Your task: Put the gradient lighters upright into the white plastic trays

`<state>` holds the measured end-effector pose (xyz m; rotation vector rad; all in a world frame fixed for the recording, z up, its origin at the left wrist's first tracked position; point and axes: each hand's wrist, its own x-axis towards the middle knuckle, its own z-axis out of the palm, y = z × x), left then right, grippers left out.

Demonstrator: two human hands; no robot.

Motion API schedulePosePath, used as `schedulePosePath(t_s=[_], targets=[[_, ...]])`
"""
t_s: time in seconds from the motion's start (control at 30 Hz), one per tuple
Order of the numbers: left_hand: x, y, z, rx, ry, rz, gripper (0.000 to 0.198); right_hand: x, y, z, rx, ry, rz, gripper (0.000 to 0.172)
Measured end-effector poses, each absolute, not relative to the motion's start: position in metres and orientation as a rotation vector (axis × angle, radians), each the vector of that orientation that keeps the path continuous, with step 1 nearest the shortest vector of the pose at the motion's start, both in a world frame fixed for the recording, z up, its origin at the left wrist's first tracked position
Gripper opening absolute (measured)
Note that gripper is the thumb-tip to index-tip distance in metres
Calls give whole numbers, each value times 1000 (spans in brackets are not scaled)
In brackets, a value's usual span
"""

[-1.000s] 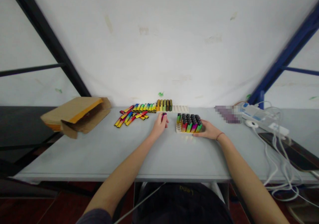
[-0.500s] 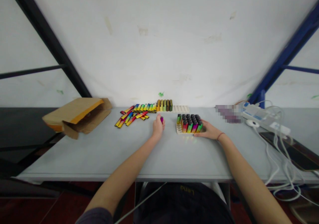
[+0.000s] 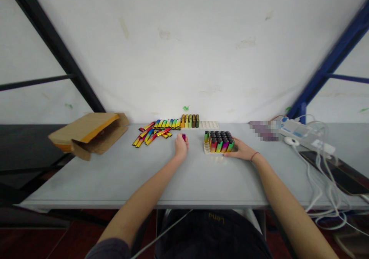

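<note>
My left hand [image 3: 181, 146] is closed around a small magenta lighter [image 3: 183, 136], held upright above the grey table [image 3: 115, 174]. My right hand [image 3: 241, 149] grips the right side of a cream tray [image 3: 213, 151] that stands full of rainbow-coloured lighters with black tops. A loose heap of rainbow lighters [image 3: 152, 132] lies to the left of my left hand. Behind it, a row of upright lighters [image 3: 190, 121] fills the left part of a second cream tray [image 3: 210, 125] by the wall.
An open cardboard box [image 3: 86, 134] lies on its side at the table's left end. A white power strip [image 3: 300, 130] with tangled white cables [image 3: 319, 174] and a dark phone [image 3: 334, 170] sit at the right. A blurred purple object [image 3: 263, 130] lies behind my right hand.
My left hand has drawn away from the full tray, moving leftward with the magenta lighter in it. My right hand has stayed on the tray.
</note>
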<state>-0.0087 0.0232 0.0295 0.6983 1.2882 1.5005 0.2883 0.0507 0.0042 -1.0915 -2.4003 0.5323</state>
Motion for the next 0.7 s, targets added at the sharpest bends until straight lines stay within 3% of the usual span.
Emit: schedulePosePath(t_s=[0.33,0.7], targets=[[-8,22,35,663,1271,1470,57,288,51,3,-1085,-2408,522,62],[-8,22,33,657,1324,1540,40,288,51,4,-1097,-2391,542,62]])
